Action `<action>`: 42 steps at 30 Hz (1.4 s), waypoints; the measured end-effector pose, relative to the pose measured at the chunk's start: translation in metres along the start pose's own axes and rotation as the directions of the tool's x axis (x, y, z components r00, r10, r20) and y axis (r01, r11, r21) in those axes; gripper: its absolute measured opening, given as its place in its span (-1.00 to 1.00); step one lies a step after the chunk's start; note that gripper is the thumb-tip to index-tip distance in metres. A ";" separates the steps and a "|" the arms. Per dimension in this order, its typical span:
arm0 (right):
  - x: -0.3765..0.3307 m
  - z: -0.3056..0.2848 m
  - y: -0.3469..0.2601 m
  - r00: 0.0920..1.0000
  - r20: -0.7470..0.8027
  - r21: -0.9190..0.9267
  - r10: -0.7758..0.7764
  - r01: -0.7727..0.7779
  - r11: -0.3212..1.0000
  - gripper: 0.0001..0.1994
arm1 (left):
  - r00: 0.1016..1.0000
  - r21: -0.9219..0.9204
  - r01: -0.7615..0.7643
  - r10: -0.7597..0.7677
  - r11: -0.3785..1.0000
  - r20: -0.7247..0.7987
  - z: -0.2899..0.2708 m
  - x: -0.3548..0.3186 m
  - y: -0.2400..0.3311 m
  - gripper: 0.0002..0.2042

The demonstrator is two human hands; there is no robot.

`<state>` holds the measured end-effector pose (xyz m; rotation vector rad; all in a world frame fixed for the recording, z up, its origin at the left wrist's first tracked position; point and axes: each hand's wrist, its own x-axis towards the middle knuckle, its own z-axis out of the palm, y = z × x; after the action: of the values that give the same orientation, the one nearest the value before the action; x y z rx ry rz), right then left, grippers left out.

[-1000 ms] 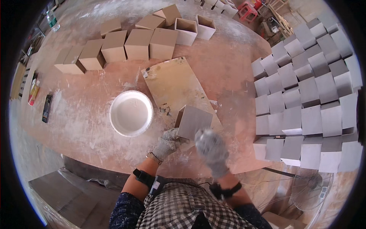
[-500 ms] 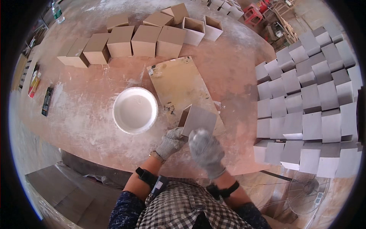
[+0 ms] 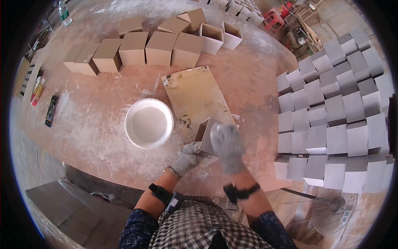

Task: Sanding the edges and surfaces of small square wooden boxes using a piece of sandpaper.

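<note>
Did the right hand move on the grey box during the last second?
Yes. The right hand slid left across the grey box, toward the white bowl.

Gloved left hand [image 3: 187, 157] gripping the lower corner of a brown open box [image 3: 206, 135], tilted on the tan board [image 3: 197, 96]. Gloved right hand [image 3: 227, 146] blurred, laid over the box's near side. White bowl [image 3: 149, 123] just left, brown boxes [image 3: 137, 47] lined behind, grey blocks [image 3: 331, 120] stacked right.

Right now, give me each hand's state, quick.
Left hand: closed on the lower corner of the grey square pot.
Right hand: blurred over the pot; grip cannot be told.
</note>
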<state>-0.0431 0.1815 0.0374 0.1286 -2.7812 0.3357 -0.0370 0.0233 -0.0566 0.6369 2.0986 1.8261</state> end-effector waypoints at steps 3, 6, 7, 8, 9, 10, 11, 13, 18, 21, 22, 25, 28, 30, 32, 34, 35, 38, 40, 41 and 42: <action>0.022 0.002 -0.009 0.999 -0.038 0.107 0.037 -0.033 0.994 -0.87 | 0.998 0.027 -0.048 0.049 0.998 -0.028 0.002 -0.002 -0.005 -0.82; 0.010 -0.006 -0.024 0.984 -0.071 0.119 -0.165 0.173 0.978 -0.85 | 0.997 0.058 -0.051 0.055 0.997 -0.059 0.006 -0.002 -0.015 -0.86; -0.002 -0.010 -0.031 0.973 -0.081 0.118 -0.216 0.224 0.967 -0.85 | 0.989 0.008 -0.074 0.074 0.997 -0.126 0.010 -0.003 -0.018 -0.87; -0.005 -0.010 -0.035 0.959 -0.098 0.118 -0.266 0.276 0.954 -0.84 | 0.978 0.051 -0.109 0.116 0.993 -0.173 0.011 -0.003 -0.020 -0.87; -0.011 -0.009 -0.042 0.926 -0.160 0.118 -0.341 0.361 0.925 -0.84 | 0.976 0.008 -0.146 0.145 0.989 -0.163 0.011 -0.001 -0.021 -0.86; -0.009 0.004 -0.041 0.986 -0.166 0.462 -0.027 0.102 0.881 -0.82 | 0.972 0.048 -0.190 0.195 0.981 -0.128 0.010 -0.001 -0.021 -0.86; -0.014 0.024 -0.040 0.960 -0.109 0.750 0.258 -0.091 0.655 -0.81 | 0.960 0.083 -0.243 0.252 0.967 -0.125 0.009 0.000 -0.019 -0.85; 0.008 0.011 -0.030 0.993 -0.011 0.009 -0.114 0.114 0.993 -0.72 | 0.994 -0.058 -0.097 0.094 0.994 -0.052 0.005 0.000 -0.012 -0.82; -0.008 0.017 -0.016 0.958 -0.129 -0.007 -0.256 0.258 0.966 -0.79 | 0.999 0.015 -0.048 0.048 0.999 -0.021 -0.004 -0.001 0.007 -0.80; -0.035 0.008 0.002 0.908 0.073 -0.457 -0.411 0.397 0.796 -0.82 | 0.997 -0.051 -0.070 0.069 0.996 -0.031 0.001 -0.001 0.003 -0.79; -0.032 0.001 0.006 0.902 0.062 -0.572 -0.426 0.382 0.726 -0.82 | 0.998 -0.029 -0.063 0.063 0.998 -0.012 0.002 0.000 -0.001 -0.78; -0.008 -0.021 0.019 0.906 -0.148 -0.734 -0.397 0.168 0.658 -0.83 | 0.999 -0.301 0.036 -0.042 0.953 -0.012 0.008 0.002 -0.010 -0.73; 0.010 -0.015 0.039 0.997 -0.069 0.056 0.041 -0.037 0.998 -0.82 | 0.998 -0.380 0.061 -0.056 0.923 0.026 0.007 0.001 -0.009 -0.69; -0.017 -0.010 0.034 0.993 -0.012 0.154 0.115 -0.112 0.982 -0.81 | 0.999 -0.266 0.033 -0.023 0.963 0.041 0.003 -0.001 -0.004 -0.69; -0.051 -0.009 0.026 0.996 -0.080 0.171 0.048 -0.034 0.985 -0.82 | 0.998 -0.052 -0.068 0.068 0.996 -0.003 0.002 0.000 0.001 -0.70; -0.075 -0.008 0.023 0.995 -0.089 0.131 -0.040 0.051 0.990 -0.82 | 0.999 -0.280 0.032 -0.023 0.959 0.035 0.000 -0.001 0.003 -0.73; -0.081 -0.005 0.024 0.992 -0.089 0.091 -0.090 0.098 0.991 -0.83 | 0.999 -0.312 0.021 -0.004 0.950 0.053 -0.001 0.000 0.003 -0.74; -0.062 -0.003 0.029 0.978 -0.112 -0.100 -0.177 0.166 0.981 -0.83 | 0.987 0.183 -0.155 0.159 0.971 -0.008 -0.001 0.002 -0.002 -0.73; -0.029 -0.002 0.030 0.991 -0.064 -0.155 -0.113 0.102 0.983 -0.83 | 0.999 0.022 -0.040 0.040 0.999 0.021 0.002 0.001 -0.007 -0.73; -0.011 -0.002 0.028 0.990 -0.058 -0.053 -0.130 0.127 0.991 -0.83 | 0.999 0.027 -0.045 0.045 0.999 0.021 0.002 0.000 -0.009 -0.73; 0.005 -0.001 0.027 0.997 -0.004 0.035 -0.079 0.079 0.996 -0.83 | 1.000 -0.186 0.010 -0.006 0.982 0.019 0.003 0.000 -0.010 -0.72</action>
<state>-0.0510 0.2072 0.0339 0.2463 -2.7597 0.3642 -0.0369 0.0250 -0.0670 0.5940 1.8859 1.9743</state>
